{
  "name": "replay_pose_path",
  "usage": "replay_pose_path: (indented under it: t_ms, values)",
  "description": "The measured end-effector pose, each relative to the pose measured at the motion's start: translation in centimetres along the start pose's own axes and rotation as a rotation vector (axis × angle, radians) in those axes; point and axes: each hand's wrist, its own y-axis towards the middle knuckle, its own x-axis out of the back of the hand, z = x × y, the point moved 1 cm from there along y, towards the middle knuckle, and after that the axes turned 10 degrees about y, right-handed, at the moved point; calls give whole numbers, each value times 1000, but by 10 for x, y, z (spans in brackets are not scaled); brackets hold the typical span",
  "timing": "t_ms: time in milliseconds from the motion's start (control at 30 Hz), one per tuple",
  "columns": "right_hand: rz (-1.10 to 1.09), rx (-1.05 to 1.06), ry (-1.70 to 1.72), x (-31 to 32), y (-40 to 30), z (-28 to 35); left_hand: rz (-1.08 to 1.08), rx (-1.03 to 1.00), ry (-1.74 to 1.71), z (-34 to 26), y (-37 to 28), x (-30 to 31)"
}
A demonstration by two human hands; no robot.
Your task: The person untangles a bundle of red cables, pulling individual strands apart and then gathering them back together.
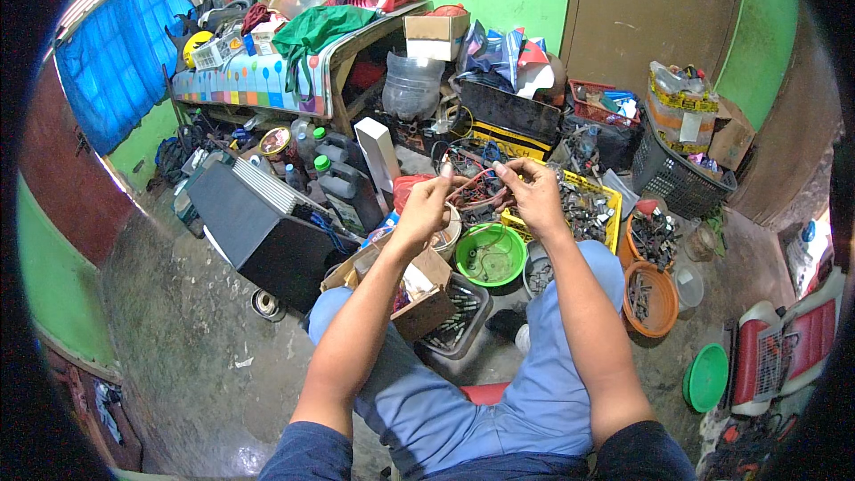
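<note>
Both hands are raised in front of me, over the containers on the floor. My left hand [427, 207] pinches a thin cable end between thumb and fingers, its tip pointing up. My right hand [534, 194] grips a reddish-brown cable [477, 180] that loops between the two hands. Behind them lies a tangle of red, blue and black wires, partly hidden by the fingers. Below the hands is a bright green plastic basin [511, 266] with small round parts and a thin cable inside. A yellow plastic crate [613, 214] full of small connectors or parts stands just beyond my right hand.
An open cardboard box [427, 314] and a grey tray [461, 349] of small cylindrical parts sit near my left knee. Orange basins [653, 329] with metal pieces stand at right. A black cabinet [280, 260], dark jerrycans [354, 197] and a black basket [681, 170] surround the work spot.
</note>
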Motion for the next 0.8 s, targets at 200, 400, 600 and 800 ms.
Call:
replay_pose_path:
  t_ms: [200,400,600,800]
  values:
    - [20,15,-47,5,1,-6,-41,-88,100,-6,-2,-9]
    - [-7,28,-42,2,0,-6,72,-129,167,-15,-10,-15]
    - [-60,106,-69,-4,-3,-6,95,-77,145,0,-2,-4]
    - [-98,231,-92,-9,-5,-8,48,5,50,0,-1,-2]
